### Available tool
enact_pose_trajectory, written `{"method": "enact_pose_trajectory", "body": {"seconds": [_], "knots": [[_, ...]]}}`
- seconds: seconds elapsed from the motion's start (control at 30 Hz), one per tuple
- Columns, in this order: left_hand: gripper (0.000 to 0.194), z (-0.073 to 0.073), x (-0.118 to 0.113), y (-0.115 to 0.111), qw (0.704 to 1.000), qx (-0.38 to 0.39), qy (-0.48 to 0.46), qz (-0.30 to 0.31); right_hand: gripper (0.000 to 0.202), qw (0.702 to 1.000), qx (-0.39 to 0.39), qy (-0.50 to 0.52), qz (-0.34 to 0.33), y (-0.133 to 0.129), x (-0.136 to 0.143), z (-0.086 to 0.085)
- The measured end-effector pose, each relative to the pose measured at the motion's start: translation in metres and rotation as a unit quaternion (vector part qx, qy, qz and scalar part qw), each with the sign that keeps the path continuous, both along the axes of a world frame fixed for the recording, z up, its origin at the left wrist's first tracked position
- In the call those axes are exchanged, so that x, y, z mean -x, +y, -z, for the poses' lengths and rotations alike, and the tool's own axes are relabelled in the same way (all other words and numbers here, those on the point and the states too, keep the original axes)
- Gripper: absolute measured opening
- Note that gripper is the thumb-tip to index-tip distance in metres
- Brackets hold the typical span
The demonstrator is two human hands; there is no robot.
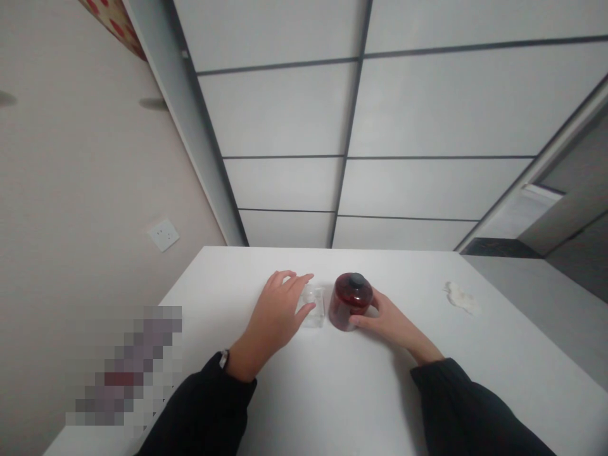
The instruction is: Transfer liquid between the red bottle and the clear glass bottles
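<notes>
A dark red, see-through jar with a black knob on its lid stands upright on the white table. My right hand is wrapped round the jar's right side, thumb at the front. Just left of the jar is a small clear glass or plastic container. Over its left side my left hand is spread, thumb and fingers apart; whether the fingertips touch the container I cannot tell.
A crumpled white item lies on the table's right part. On the left edge is a pixelated area. White panelled doors rise behind the table, and a wall with a socket is at the left.
</notes>
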State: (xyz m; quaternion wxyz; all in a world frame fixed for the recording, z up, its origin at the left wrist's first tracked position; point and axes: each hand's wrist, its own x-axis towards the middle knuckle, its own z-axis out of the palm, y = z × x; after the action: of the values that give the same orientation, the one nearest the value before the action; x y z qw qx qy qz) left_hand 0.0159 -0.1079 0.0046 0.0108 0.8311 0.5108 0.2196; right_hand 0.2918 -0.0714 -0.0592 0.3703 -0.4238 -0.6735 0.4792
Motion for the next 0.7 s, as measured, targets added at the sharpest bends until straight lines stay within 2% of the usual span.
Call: {"method": "enact_pose_trajectory", "body": {"seconds": [0.13,0.3,0.57,0.7], "knots": [[0.045,0.0,-0.004,0.006,0.999,0.023,0.026,-0.009,0.078,1.0,-0.001,0.003,-0.005,0.0,0.001,-0.002],[0.031,-0.003,-0.003,0.008,1.0,0.015,-0.013,0.006,0.079,1.0,-0.001,0.005,-0.007,0.0,0.001,-0.002],[0.033,-0.024,0.004,0.005,0.996,-0.043,-0.074,-0.01,0.081,1.0,-0.005,0.006,-0.011,-0.001,0.001,-0.004],[0.032,-0.028,0.006,0.003,0.994,-0.061,-0.091,-0.009,0.081,1.0,-0.006,0.004,-0.011,0.0,0.0,-0.004]]}}
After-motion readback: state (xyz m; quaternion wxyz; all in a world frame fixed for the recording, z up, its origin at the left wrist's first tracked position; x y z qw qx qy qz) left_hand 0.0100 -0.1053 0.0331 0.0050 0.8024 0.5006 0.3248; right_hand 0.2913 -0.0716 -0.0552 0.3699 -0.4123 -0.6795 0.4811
